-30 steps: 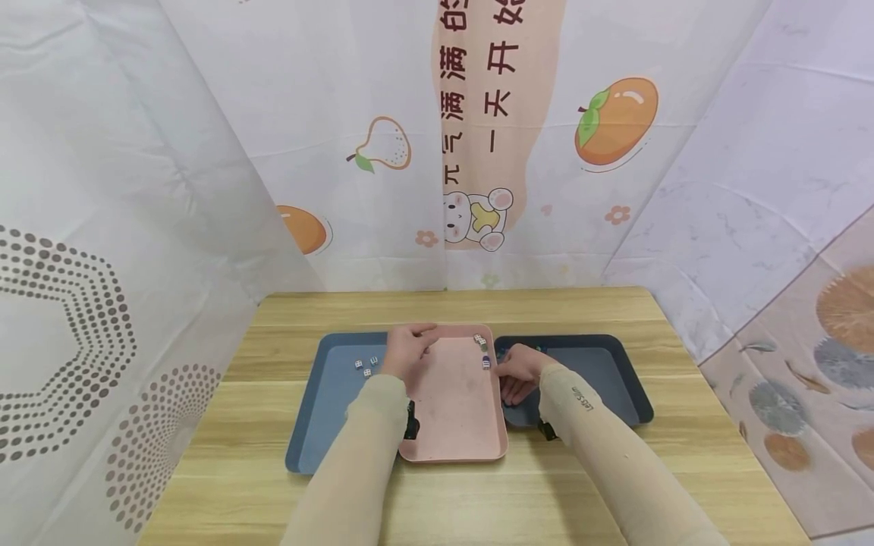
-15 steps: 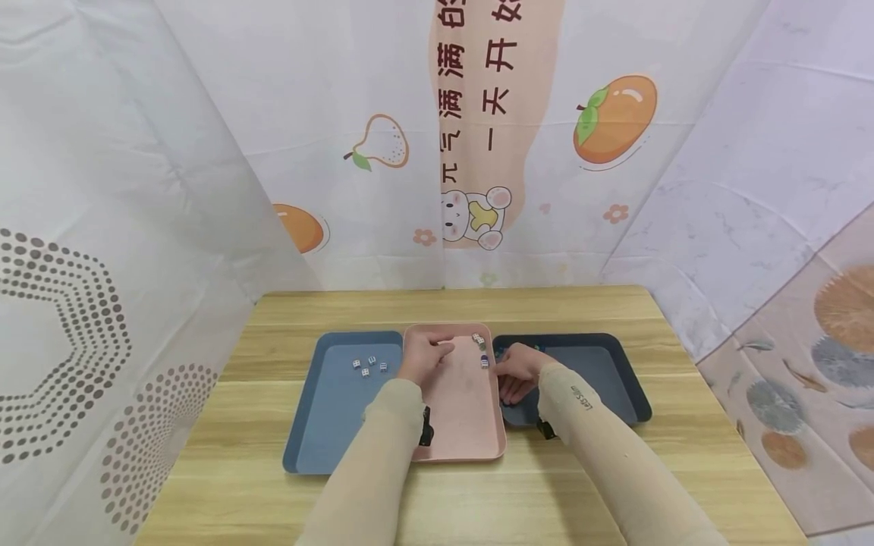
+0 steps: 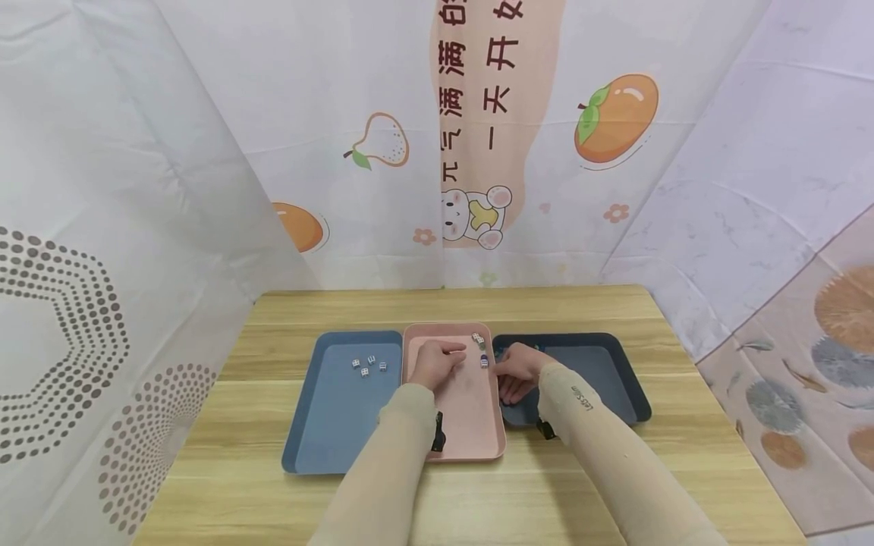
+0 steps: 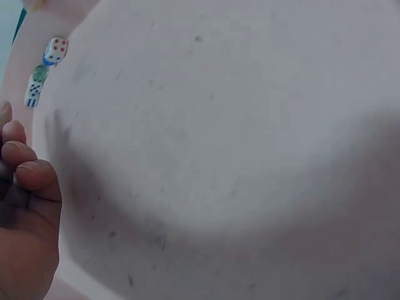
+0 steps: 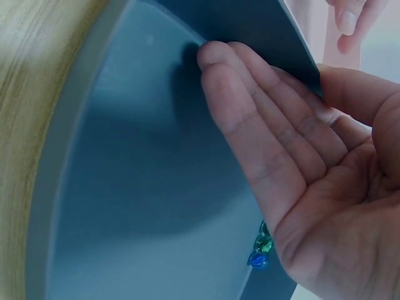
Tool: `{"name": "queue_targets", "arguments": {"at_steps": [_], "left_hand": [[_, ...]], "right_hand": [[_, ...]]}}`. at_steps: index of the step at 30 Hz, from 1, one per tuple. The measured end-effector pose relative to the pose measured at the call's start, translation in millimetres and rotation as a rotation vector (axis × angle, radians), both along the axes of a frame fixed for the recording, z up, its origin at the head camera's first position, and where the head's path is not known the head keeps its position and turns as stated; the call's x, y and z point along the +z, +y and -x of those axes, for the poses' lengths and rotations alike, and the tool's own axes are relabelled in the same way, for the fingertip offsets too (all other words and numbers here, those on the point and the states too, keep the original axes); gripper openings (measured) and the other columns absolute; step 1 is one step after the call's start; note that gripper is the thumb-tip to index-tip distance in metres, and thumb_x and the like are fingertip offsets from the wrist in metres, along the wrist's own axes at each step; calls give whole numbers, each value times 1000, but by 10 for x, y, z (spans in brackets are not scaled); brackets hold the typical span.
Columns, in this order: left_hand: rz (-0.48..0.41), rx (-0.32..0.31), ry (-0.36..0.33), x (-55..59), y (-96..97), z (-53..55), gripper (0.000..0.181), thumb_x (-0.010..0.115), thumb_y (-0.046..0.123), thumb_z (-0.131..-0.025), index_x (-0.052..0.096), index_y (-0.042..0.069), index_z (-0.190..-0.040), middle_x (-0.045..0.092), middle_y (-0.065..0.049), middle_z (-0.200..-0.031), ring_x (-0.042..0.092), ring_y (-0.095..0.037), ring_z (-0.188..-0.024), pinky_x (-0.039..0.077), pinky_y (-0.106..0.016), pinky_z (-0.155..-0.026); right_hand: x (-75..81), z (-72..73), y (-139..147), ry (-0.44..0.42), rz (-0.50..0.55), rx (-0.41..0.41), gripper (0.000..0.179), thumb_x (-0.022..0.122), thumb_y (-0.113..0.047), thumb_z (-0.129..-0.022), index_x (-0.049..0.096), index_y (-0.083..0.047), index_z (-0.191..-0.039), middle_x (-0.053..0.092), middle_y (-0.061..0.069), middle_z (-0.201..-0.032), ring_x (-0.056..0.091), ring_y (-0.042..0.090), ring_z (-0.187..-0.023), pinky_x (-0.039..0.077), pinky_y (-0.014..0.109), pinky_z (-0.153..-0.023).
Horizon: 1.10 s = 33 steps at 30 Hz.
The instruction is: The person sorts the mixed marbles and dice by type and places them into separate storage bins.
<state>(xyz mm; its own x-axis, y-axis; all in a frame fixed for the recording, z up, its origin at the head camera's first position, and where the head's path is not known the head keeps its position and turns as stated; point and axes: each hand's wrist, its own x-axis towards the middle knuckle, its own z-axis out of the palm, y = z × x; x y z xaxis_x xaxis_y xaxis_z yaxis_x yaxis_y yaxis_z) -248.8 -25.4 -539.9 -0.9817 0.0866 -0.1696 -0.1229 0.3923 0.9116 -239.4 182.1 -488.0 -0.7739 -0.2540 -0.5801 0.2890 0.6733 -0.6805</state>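
Observation:
Above the pink tray (image 3: 467, 432) hovers my left hand (image 3: 435, 365), its fingers loosely bent and nothing visible between them. Along that tray's right side lie white dice (image 3: 484, 363) with a green bead (image 4: 40, 73) and a blue piece among them. My right hand (image 3: 519, 371) straddles the left wall of the dark tray (image 3: 631, 379), fingers inside and thumb (image 5: 353, 94) over the rim, holding the wall between them. Beside its palm, shiny green and blue beads (image 5: 261, 245) sit in the dark tray. Several white dice (image 3: 365, 372) lie in the blue tray (image 3: 321, 425).
The three trays stand side by side on a wooden table (image 3: 492, 508). A printed curtain (image 3: 328, 258) hangs behind the table, and sheets close in both sides. The left forearm (image 3: 382, 470) passes over the front of the blue and pink trays.
My left hand has moved right, from the edge of the blue tray to over the pink tray, uncovering another die in the blue tray. The right hand stays at the dark tray's wall.

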Motion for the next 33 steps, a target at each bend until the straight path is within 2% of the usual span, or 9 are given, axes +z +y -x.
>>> {"name": "queue_targets", "arguments": {"at_steps": [6,11,17,20,26,33], "left_hand": [[-13,4,-41,-26,97,-9,21,71,14,-97,78,9,-117,71,-13,-73,59,-14,-58,47,-25,-59],[-21,-16,-35,-41,163,-8,22,71,13,-97,78,9,-118,70,-15,-71,57,-13,-55,47,-24,-59],[1,-47,-21,-79,220,0,23,72,12,-96,78,9,-118,70,-7,-68,56,-10,-54,45,-23,-55],[7,-68,-25,-74,239,-5,23,73,11,-96,78,8,-118,72,-5,-71,56,-10,-54,45,-22,-54],[11,-113,-38,-40,263,-25,24,72,7,-95,77,5,-118,72,-13,-72,55,-10,-53,42,-20,-49],[26,-115,-63,-40,287,-28,25,73,5,-92,78,6,-117,72,-7,-72,53,-9,-53,42,-20,-49]], "right_hand": [[0,8,2,-9,6,-3,37,60,-21,-103,76,5,-82,74,18,-74,75,26,-64,63,41,-65],[8,7,5,-13,8,-5,37,60,-22,-103,76,5,-82,74,19,-75,75,26,-64,63,41,-65],[8,6,11,-16,12,0,38,59,-23,-103,76,6,-84,74,19,-76,75,26,-65,63,41,-65],[6,7,14,-16,11,2,38,59,-22,-104,76,5,-84,74,19,-76,75,27,-66,63,41,-66],[5,5,15,-13,8,8,37,59,-21,-104,76,4,-82,74,20,-77,75,29,-67,63,42,-67],[19,-3,9,-7,6,11,37,60,-22,-103,76,4,-83,74,20,-77,75,29,-67,63,43,-67]]}}
